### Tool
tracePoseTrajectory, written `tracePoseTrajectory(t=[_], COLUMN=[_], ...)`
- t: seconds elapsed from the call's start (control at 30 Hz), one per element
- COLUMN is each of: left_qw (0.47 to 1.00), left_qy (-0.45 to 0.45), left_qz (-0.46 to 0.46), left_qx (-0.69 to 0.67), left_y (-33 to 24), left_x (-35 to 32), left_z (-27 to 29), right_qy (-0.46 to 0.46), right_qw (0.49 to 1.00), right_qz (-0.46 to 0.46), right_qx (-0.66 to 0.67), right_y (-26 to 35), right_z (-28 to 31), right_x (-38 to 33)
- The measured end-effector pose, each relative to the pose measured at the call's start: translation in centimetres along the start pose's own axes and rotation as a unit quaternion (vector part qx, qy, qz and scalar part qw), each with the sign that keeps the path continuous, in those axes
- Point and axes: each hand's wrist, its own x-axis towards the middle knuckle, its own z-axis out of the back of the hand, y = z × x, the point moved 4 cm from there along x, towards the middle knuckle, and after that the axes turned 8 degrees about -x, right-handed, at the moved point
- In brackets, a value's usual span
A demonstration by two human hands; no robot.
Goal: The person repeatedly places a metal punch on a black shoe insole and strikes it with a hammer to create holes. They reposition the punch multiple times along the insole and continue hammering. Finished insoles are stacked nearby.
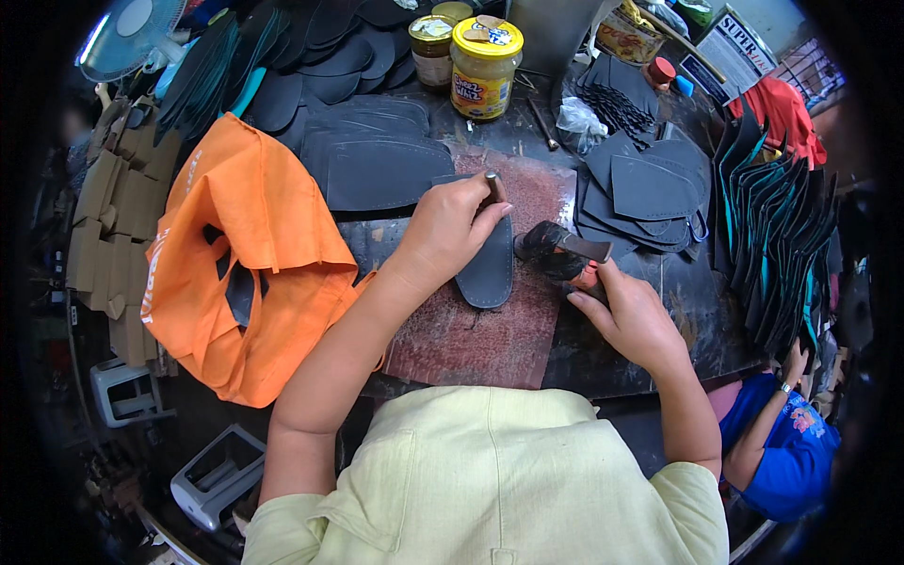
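Observation:
My left hand (450, 224) is closed round a short metal punch (494, 184), whose top end sticks up past the fingers. Under that hand lies a black sole-shaped piece (487, 273) with a row of small marks along its edge. It rests on a worn reddish-brown board (471, 350). To the right, my right hand (633, 306) grips a hammer (586, 249) by its handle. The hammer's head is dark and partly wrapped in black, held beside the sole piece and apart from the punch. The punch's lower tip is hidden by my left hand.
Stacks of black cut pieces (372, 174) lie beyond the board, with more (650, 184) at the right. An orange cloth bag (268, 207) sits left of my arm. A yellow-lidded jar (485, 75) stands at the back. Another person's arm (767, 428) reaches in at the right.

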Motion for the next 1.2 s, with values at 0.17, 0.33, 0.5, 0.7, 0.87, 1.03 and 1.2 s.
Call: tracePoseTrajectory(t=[0.17, 0.33, 0.5, 0.7, 0.87, 1.03, 1.2], left_qw=[1.000, 0.999, 0.998, 0.998, 0.998, 0.999, 0.998], left_qy=[-0.006, 0.000, -0.002, 0.012, -0.003, 0.030, 0.016], left_qz=[0.012, 0.014, 0.012, -0.019, -0.050, 0.034, -0.010], left_qx=[-0.003, 0.035, 0.060, 0.060, 0.042, 0.025, 0.054], left_y=[1.3, 1.0, 0.6, -0.1, -0.6, 0.1, -0.3], left_x=[-0.2, -0.1, 0.0, -0.3, -0.9, -0.8, -0.7], left_z=[-0.5, -0.6, -0.7, -1.0, -1.1, -0.8, -0.6], right_qy=[-0.009, -0.070, -0.155, -0.262, -0.090, -0.116, -0.218], right_qw=[0.999, 0.997, 0.981, 0.872, 0.992, 0.988, 0.952], right_qz=[-0.031, 0.024, 0.110, 0.208, 0.085, 0.099, 0.129], right_qx=[0.006, 0.024, 0.039, 0.358, -0.016, 0.026, 0.171], right_y=[-0.5, 1.2, 3.2, 4.8, 4.3, 5.9, 6.9], right_z=[1.4, 4.2, 7.2, 5.4, 4.9, 7.5, 9.2], right_x=[-1.0, -1.1, -1.5, -0.3, 1.5, 0.6, -0.7])
